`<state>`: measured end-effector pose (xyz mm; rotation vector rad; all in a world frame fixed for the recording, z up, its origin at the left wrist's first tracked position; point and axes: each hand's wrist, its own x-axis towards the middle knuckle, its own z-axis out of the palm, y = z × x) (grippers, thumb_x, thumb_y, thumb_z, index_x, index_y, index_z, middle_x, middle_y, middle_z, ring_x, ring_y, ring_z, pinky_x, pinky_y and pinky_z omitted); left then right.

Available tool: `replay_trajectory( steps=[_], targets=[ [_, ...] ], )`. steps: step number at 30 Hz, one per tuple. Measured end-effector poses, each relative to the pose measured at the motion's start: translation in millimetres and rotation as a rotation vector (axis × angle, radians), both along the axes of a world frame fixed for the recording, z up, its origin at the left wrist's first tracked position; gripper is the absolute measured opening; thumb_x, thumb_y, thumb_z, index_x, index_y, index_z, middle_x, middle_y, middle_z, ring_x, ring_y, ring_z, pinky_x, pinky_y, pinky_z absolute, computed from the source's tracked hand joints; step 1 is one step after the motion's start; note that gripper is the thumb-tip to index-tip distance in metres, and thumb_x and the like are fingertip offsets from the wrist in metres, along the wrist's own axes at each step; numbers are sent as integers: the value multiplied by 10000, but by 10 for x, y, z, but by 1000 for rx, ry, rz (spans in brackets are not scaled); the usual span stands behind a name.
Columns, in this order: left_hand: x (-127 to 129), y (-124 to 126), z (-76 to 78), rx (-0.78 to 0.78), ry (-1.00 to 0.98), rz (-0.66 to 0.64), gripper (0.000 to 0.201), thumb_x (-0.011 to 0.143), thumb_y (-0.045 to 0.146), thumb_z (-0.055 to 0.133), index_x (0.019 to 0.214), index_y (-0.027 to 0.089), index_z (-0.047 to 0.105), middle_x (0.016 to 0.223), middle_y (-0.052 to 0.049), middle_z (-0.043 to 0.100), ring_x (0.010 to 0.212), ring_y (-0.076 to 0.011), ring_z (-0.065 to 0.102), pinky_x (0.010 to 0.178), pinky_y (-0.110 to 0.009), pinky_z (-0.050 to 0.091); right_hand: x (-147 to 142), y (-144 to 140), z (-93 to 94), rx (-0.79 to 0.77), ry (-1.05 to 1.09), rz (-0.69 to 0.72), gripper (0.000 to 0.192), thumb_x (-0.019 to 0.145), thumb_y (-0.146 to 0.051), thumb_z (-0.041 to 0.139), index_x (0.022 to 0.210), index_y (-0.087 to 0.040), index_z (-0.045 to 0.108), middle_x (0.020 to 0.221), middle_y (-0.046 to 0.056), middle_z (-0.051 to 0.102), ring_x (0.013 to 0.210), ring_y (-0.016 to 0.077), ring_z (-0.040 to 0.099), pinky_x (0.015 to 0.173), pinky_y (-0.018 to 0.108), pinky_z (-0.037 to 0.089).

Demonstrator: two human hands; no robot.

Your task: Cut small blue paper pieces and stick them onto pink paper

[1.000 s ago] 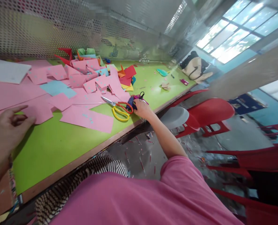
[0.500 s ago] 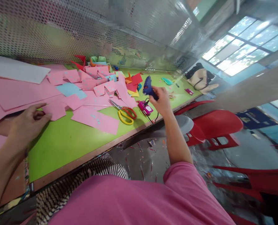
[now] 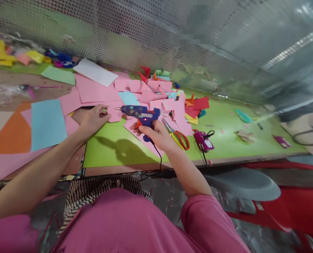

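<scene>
My right hand (image 3: pixel 158 135) is wrapped round a blue hot glue gun (image 3: pixel 142 112), whose small red light is lit. The gun lies level above the table, its nozzle pointing left toward my left hand (image 3: pixel 94 120). Between the thumb and fingers of that left hand is the edge of a small pink paper piece (image 3: pixel 115 115), just under the nozzle. Scissors (image 3: pixel 177 135) with red and yellow handles rest right of the gun, partly behind my right hand. Beneath the gun a larger pink sheet (image 3: pixel 152 144) lies on the green table (image 3: pixel 100 154).
Folded pink dotted papers (image 3: pixel 153 96) are heaped behind the gun. A magenta box (image 3: pixel 203 140) with a black cord sits near the front edge. Blue paper (image 3: pixel 48 123) and orange paper (image 3: pixel 12 135) lie at left. A perforated metal panel (image 3: pixel 114 45) stands behind; a grey stool (image 3: pixel 246 182) is at lower right.
My right hand has brought the glue gun leftward from beyond the scissors to beside my left hand. The view has turned left. My left hand still pinches the pink paper piece.
</scene>
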<state>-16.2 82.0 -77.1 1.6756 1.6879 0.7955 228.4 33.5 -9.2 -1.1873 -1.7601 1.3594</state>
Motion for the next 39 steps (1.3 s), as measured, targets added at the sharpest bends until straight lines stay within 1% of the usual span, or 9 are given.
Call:
replay_trajectory(
  steps=[4, 7, 11, 15, 20, 23, 28, 31, 39],
  targets=[
    [-1, 13, -2, -2, -19, 43, 399, 837, 412, 594, 1160, 189, 666, 1050, -82, 776, 941, -244, 705, 807, -330, 498, -140, 198, -110, 20, -143, 23, 343, 814, -466, 670, 1016, -189, 667, 844, 30, 642, 738, 146, 536, 662, 301, 449],
    [2, 22, 10, 13, -5, 67, 403, 839, 368, 593, 1194, 193, 667, 985, -69, 776, 880, -238, 692, 774, -332, 488, -177, 293, -219, 16, -115, -35, 376, 817, -529, 660, 985, -192, 668, 778, 11, 609, 717, 139, 529, 640, 285, 423],
    [-9, 39, -7, 70, -67, 36, 493, 848, 340, 566, 1326, 223, 604, 924, -41, 751, 823, -214, 657, 733, -324, 474, -203, 390, -342, 28, 43, -163, 343, 785, -529, 693, 887, -205, 648, 732, -17, 580, 673, 119, 529, 632, 265, 432],
    [-21, 56, -35, 58, -87, 29, 397, 881, 343, 522, 1245, 227, 630, 870, -30, 733, 726, -190, 616, 673, -316, 440, -185, 449, -394, 88, 262, -303, 330, 790, -547, 685, 855, -228, 631, 797, -6, 595, 662, 109, 540, 651, 266, 480],
    [-31, 64, -41, 46, -87, 29, 375, 886, 352, 537, 1235, 242, 622, 915, -38, 743, 702, -192, 614, 669, -326, 447, -93, 434, -367, 177, 304, -357, 350, 815, -579, 644, 887, -237, 632, 880, 12, 628, 691, 111, 557, 655, 267, 508],
    [-33, 69, -43, 39, -114, 18, 372, 870, 346, 547, 1215, 239, 635, 995, -50, 745, 808, -204, 657, 743, -334, 493, -68, 389, -355, 155, 246, -306, 373, 815, -592, 650, 883, -226, 627, 844, 8, 630, 653, 103, 553, 619, 258, 494],
    [-31, 79, -70, 40, -155, -9, 418, 804, 309, 614, 1216, 250, 654, 1062, -40, 748, 950, -205, 689, 855, -326, 520, -137, 323, -395, 13, 63, -105, 428, 793, -606, 694, 890, -192, 646, 742, 6, 651, 609, 113, 582, 581, 254, 500],
    [-33, 76, -83, 20, -157, 10, 471, 788, 302, 637, 1257, 260, 641, 1056, -31, 759, 936, -206, 702, 860, -334, 523, -182, 334, -449, 30, -39, -57, 446, 809, -616, 678, 915, -182, 663, 754, 25, 687, 593, 118, 598, 558, 253, 504],
    [-19, 59, -57, 18, -169, 21, 407, 801, 307, 641, 1199, 237, 691, 1045, -42, 788, 967, -234, 725, 877, -346, 528, -186, 405, -586, 90, -184, -28, 503, 849, -667, 614, 876, -170, 685, 776, 68, 721, 647, 155, 660, 586, 284, 523]
  ],
)
